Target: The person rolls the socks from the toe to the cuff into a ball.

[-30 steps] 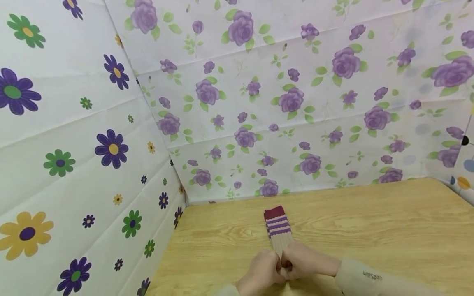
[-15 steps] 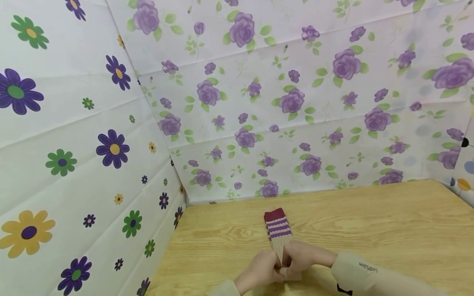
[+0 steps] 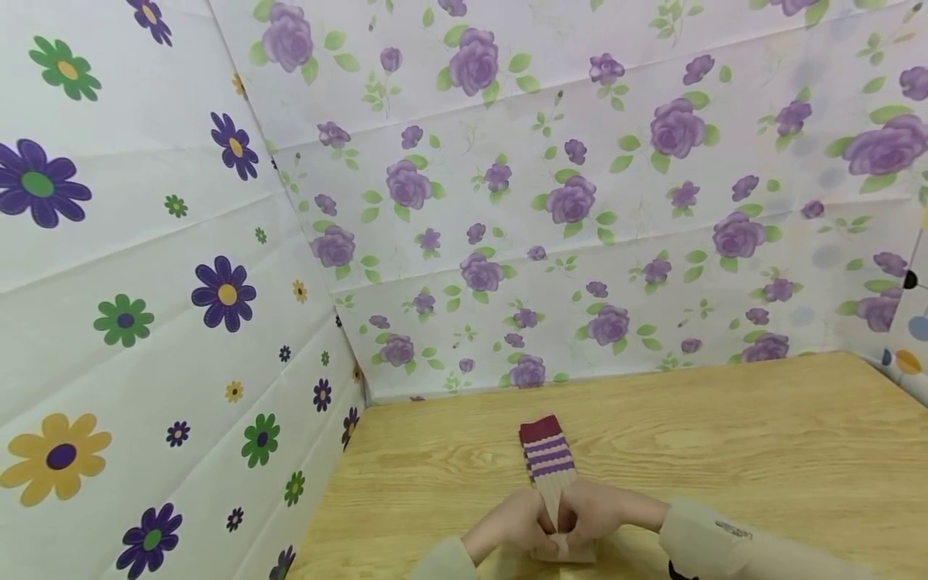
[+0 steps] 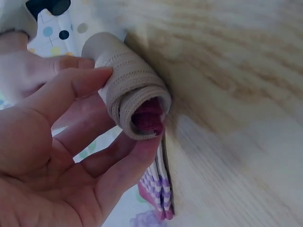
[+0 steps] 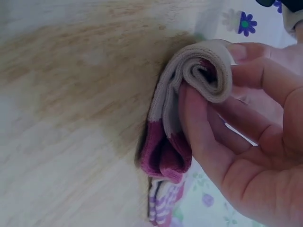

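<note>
Socks (image 3: 545, 461), a striped beige-and-maroon pair, lie flat on the wooden worktop (image 3: 725, 435) with the near end rolled into a tight coil. Left hand (image 3: 507, 528) and right hand (image 3: 602, 511) meet over it, fingers (image 4: 128, 161) curled round the roll from both sides so it cannot unwind; cuffs point toward the floral wall (image 3: 580, 201).

We see a wooden table (image 3: 725, 451) of pale, grained wood filling the lower right of the head view. Along its back edge stands a white wall sheet (image 3: 580, 201) printed with purple roses and green leaves, creased in long horizontal folds. Along the table's left edge rises a second sheet (image 3: 145, 306) with purple, green and yellow daisies. The two sheets meet at the table's far left corner. At the far right corner a dotted sheet (image 3: 906, 346) shows.
</note>
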A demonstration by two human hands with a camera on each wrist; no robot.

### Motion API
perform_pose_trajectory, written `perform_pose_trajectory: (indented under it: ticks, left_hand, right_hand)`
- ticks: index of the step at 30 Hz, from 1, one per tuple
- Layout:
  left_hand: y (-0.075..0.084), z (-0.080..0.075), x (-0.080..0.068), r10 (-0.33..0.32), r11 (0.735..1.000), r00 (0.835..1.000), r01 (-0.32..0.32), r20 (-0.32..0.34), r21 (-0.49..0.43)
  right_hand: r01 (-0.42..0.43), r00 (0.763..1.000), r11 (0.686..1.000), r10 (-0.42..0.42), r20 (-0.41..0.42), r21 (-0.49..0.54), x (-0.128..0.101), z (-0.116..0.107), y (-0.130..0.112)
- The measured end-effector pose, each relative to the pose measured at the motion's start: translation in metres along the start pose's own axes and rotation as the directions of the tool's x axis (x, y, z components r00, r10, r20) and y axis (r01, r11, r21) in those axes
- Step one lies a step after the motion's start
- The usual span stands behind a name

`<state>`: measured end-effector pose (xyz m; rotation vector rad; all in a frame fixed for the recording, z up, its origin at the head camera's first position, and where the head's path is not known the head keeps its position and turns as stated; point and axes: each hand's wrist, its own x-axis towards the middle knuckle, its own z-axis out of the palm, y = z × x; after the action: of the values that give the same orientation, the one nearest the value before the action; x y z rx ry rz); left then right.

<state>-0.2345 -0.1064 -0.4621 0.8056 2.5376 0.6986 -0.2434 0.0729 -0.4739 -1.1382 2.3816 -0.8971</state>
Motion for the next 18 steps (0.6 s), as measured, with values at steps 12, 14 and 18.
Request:
perform_pose_trajectory:
  ticks: [12, 14, 18]
  left_hand:
    - [-0.003, -0.012, 0.013, -0.121, 0.974, 0.988, 0.137, 0.099, -0.178]
    - [-0.004, -0.012, 0.014, -0.125, 0.976, 0.987, 0.141, 0.101, -0.164]
    - [-0.005, -0.013, 0.015, -0.168, 0.975, 0.981, 0.181, 0.099, -0.132]
  right_hand:
    - [0.025, 0.971, 0.958, -0.092, -0.223, -0.285, -0.013, 0.014, -0.011]
    - [0.000, 0.971, 0.948, -0.076, -0.226, -0.319, -0.014, 0.018, -0.013]
    - [-0.020, 0.974, 0.938, -0.059, -0.218, -0.346, -0.016, 0.022, -0.020]
